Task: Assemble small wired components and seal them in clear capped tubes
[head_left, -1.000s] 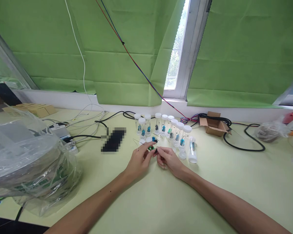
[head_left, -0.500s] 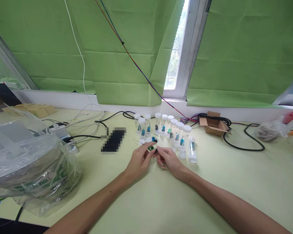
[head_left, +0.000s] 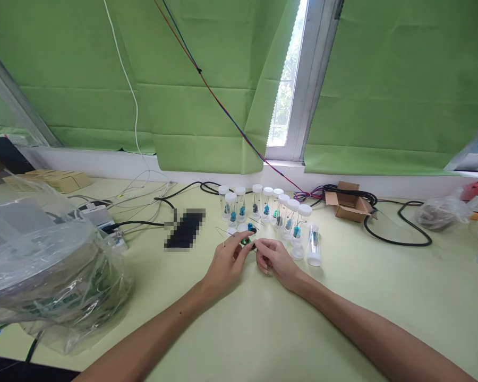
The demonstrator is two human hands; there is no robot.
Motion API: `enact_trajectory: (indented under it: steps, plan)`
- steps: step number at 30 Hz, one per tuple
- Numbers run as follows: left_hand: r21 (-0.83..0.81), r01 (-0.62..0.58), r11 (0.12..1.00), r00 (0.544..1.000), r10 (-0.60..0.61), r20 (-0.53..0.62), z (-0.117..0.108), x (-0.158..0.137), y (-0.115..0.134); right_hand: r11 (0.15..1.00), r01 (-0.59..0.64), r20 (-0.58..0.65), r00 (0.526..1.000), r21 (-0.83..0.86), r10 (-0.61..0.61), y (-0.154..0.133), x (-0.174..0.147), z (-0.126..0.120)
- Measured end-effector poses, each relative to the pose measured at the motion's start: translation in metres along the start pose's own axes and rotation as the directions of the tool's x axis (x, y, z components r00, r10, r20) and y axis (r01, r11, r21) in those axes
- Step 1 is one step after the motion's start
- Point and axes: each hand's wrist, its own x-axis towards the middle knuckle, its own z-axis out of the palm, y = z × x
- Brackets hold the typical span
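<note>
Between my two hands is a small green and black part with thin wires reaching out to the left. My left hand has its thumb and fingers closed on it. My right hand pinches at its dark end, the fingertips close to my left thumb; exactly what they grip is too small to tell. Just beyond the fingers lies a small blue and black part with a thin wire. Behind stand several clear tubes with white caps, holding similar blue, green or dark parts. Another tube stands right of my right hand.
A large plastic-wrapped reel takes up the left side of the table. A pixelated black object lies left of the tubes. An open cardboard box with black cables stands back right; a crumpled plastic bag lies farther right.
Both hands stay almost in place. The dark end of the part shows less between the fingertips, and the thin wires at left have shifted slightly.
</note>
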Motion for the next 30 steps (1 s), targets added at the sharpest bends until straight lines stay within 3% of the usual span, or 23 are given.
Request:
enact_trajectory:
  steps: [30]
  plan:
    - [-0.002,-0.005,1.0,1.0,0.005,0.01,0.0005,0.0001,-0.0005,0.998,-0.019,-0.02,1.0,-0.054,0.018,0.003,-0.0005,0.0017]
